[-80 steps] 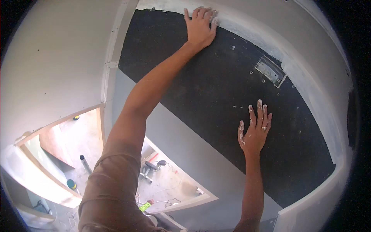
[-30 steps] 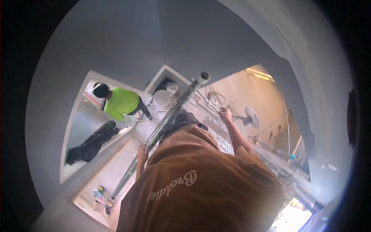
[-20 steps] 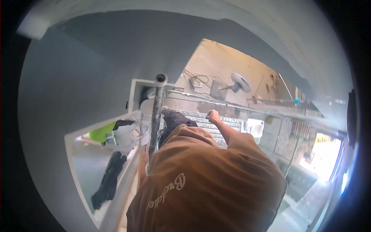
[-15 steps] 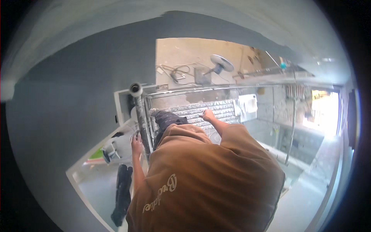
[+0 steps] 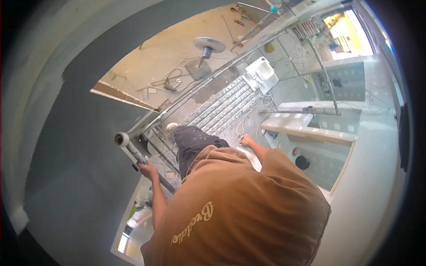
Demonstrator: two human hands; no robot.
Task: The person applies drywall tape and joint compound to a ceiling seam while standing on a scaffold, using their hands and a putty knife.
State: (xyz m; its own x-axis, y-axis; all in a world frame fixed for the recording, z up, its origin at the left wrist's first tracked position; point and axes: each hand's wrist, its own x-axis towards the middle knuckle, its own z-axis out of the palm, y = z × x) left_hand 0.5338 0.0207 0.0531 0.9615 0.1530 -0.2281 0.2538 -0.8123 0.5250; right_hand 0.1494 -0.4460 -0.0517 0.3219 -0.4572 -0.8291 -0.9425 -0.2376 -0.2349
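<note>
My left hand [image 5: 148, 169] is closed round a paint-spattered metal scaffold post [image 5: 136, 154], just below its open round top. Off to the right, my right hand [image 5: 245, 140] is held in front of my body with its fingers curled in; whether something small lies in them I cannot make out. Beneath me are the slotted metal planks of the scaffold platform [image 5: 224, 105], spotted with white. My leg in dark, speckled trousers [image 5: 197, 138] stands at their near end.
A white container [image 5: 265, 73] sits at the platform's far end. A thin guard rail [image 5: 195, 91] runs along the far side. On the floor below stand a round-headed fan or lamp [image 5: 208, 45] and loose cables. Grey wall [image 5: 84, 146] rises on the left, framed plasterboard openings on the right.
My view has turned, so the platform and rails now slant up to the right. My left hand has moved up the post and closed round it. My right hand has shifted slightly right and lower.
</note>
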